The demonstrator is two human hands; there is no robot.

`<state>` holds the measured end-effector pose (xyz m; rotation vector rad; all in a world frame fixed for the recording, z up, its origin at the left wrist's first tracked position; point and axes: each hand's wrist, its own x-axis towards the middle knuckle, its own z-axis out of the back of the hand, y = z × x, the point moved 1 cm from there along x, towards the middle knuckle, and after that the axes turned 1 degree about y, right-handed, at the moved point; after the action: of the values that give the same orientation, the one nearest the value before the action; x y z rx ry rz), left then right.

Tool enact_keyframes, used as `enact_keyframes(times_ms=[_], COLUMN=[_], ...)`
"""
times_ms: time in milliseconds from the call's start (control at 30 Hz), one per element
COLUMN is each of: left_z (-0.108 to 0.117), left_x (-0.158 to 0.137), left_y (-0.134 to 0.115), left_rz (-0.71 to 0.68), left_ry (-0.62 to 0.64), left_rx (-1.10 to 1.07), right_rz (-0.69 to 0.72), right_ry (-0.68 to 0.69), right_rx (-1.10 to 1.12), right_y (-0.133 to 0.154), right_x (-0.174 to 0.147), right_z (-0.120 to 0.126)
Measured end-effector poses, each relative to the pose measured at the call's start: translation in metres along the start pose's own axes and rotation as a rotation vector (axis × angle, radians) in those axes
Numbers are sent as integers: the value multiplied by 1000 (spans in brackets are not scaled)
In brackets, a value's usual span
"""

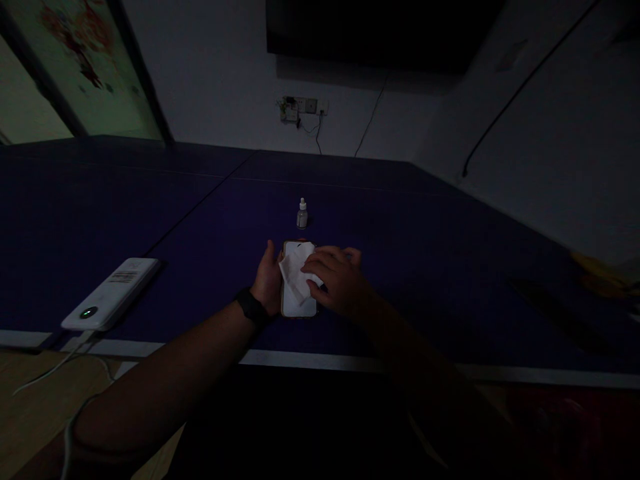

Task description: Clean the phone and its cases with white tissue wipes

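Observation:
My left hand (269, 281), with a dark band at the wrist, is wrapped round the left side of a phone (299, 309) with a pale, bright face and a dark rim. In my right hand (340, 279), the fingers are bent over a folded white tissue (297, 272) that lies against the phone's upper part. The tissue hides much of the phone's face. Just beyond the phone, a small clear dropper bottle (302, 219) with a white cap stands upright on the table.
A white power bank (113, 293) with a lit green display lies on the blue table (210, 220) at left, its white cable (75, 353) hanging over the front edge. A dark flat object (555, 313) lies at right. Wall sockets (303, 107) and a dark screen (380, 33) are behind.

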<state>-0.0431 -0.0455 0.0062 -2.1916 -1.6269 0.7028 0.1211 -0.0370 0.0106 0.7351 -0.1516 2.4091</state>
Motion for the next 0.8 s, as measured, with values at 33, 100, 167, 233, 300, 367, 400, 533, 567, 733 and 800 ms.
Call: enact_keyframes(times_ms=[33, 100, 167, 233, 300, 367, 400, 533, 567, 733, 800], left_z=[-1, 0, 3, 6, 7, 6, 5, 0, -1, 2, 2], left_x=[0, 0, 0, 1, 1, 1, 1, -1, -1, 0, 0], left_y=[0, 1, 2, 2, 3, 2, 2, 1, 1, 0, 0], left_rz=[3, 6, 5, 2, 7, 3, 0, -8, -5, -8, -16], left_ry=[5, 22, 37, 43, 42, 39, 38, 20, 17, 7, 8], left_rx=[4, 14, 21, 22, 24, 18, 17, 35, 40, 26, 23], right_rz=[-35, -56, -10, 57, 86, 58, 27, -55, -33, 96, 51], right_ry=[-9, 1, 38, 69, 67, 30, 4, -46, -31, 48, 16], right_rx=[-21, -35, -14, 15, 20, -5, -24, -55, -41, 6, -23], right_y=[-1, -3, -3, -1, 2, 2, 2, -4, -4, 3, 5], right_x=[0, 0, 0, 0, 1, 1, 1, 0, -1, 0, 1], right_z=[1, 2, 1, 0, -1, -1, 0, 2, 2, -2, -2])
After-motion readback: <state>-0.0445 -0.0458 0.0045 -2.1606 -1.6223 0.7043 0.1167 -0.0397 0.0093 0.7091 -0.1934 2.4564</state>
